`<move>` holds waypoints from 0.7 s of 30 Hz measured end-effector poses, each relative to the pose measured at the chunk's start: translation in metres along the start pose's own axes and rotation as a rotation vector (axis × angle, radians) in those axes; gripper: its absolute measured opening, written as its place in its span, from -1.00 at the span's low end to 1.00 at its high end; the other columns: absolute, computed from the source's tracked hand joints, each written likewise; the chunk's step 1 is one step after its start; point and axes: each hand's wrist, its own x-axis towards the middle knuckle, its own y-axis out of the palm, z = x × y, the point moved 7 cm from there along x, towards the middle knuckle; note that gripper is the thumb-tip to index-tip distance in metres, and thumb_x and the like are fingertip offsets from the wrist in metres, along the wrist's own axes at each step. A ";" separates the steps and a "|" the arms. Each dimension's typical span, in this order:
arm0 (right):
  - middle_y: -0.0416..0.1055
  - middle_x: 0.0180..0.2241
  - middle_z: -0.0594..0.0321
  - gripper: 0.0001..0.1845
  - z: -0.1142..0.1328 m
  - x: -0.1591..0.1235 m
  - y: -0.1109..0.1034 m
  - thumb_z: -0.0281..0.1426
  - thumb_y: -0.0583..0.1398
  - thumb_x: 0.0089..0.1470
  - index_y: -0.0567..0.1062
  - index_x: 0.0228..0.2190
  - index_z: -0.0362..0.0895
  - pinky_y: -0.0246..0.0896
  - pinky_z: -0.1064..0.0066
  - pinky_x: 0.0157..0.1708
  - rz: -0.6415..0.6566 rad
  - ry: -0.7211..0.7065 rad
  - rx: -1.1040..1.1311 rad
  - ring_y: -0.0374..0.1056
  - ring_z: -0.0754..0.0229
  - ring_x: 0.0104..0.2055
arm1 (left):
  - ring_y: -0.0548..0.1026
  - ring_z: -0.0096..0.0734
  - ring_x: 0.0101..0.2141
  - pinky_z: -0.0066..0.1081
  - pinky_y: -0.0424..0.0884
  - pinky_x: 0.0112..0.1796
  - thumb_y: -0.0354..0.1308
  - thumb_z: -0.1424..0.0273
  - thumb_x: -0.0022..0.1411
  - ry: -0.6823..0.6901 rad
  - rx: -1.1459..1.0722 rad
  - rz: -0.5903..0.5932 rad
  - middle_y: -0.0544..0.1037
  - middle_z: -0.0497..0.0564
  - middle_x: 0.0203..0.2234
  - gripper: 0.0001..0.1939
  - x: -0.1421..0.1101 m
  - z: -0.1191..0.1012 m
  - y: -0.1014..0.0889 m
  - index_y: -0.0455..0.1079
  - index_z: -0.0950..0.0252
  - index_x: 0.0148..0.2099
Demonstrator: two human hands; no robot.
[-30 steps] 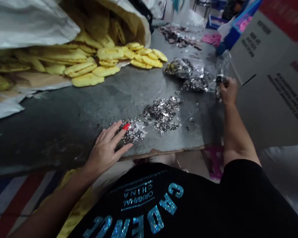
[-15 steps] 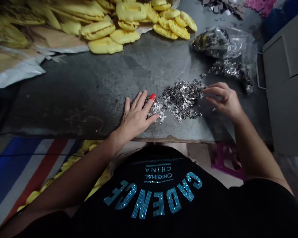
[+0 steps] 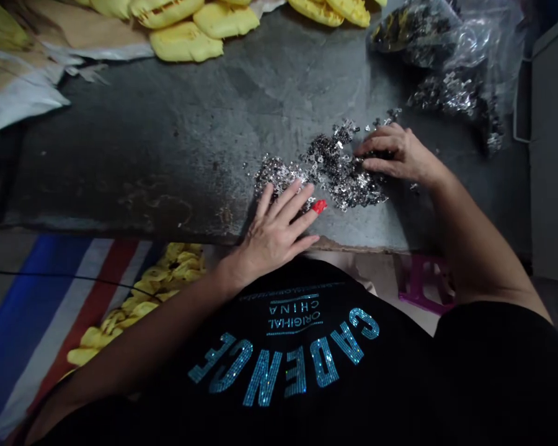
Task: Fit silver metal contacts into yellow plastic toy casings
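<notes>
A heap of small shiny silver metal pieces point(image 3: 328, 170) lies on the dark grey table point(image 3: 167, 142) near its front edge. My left hand point(image 3: 279, 229) lies flat with fingers spread at the heap's near left side, a red fingertip cover on one finger touching the pieces. My right hand point(image 3: 397, 155) rests on the heap's right side, fingers stretched out and slightly curled over the pieces. Whether it holds any piece is hidden.
A clear plastic bag point(image 3: 451, 68) with more silver pieces lies at the back right. Yellow foam shapes point(image 3: 186, 37) spill from a sack at the back left, and more point(image 3: 134, 303) lie on the striped floor mat. A grey box point(image 3: 553, 155) stands right; a pink stool point(image 3: 423, 285) below.
My right hand came from the plastic bag back to the heap and now rests on it. My left hand slid slightly toward the table's front edge. The view tilted down.
</notes>
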 end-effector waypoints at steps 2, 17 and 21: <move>0.65 0.06 0.07 -0.24 0.009 -0.024 -0.008 0.36 0.17 0.27 0.73 0.04 0.04 0.26 -0.19 0.21 0.035 -0.037 -0.051 0.50 -0.19 0.13 | 0.14 0.15 0.58 0.38 -0.05 0.52 0.17 0.17 0.59 0.032 -0.003 0.016 0.26 0.25 0.55 -0.44 0.001 -0.005 0.002 0.33 0.19 0.51; 0.70 -0.01 0.18 -0.52 0.078 -0.039 0.017 0.12 0.16 0.44 0.71 -0.18 0.08 0.18 -0.20 0.05 0.088 -0.189 -0.209 0.52 -0.17 0.07 | 0.37 0.09 0.47 0.34 0.14 0.50 0.18 0.14 0.58 0.049 0.031 -0.096 0.53 0.22 0.38 -0.54 0.000 -0.011 0.000 0.52 0.26 0.34; 0.68 -0.02 0.13 -0.59 0.067 -0.017 -0.008 0.04 0.20 0.45 0.71 -0.14 0.04 0.23 -0.18 0.05 0.006 -0.137 -0.207 0.52 -0.16 0.03 | 0.41 0.14 0.44 0.35 0.16 0.49 0.19 0.13 0.58 0.069 0.022 -0.101 0.56 0.24 0.35 -0.52 0.002 -0.014 -0.002 0.54 0.33 0.32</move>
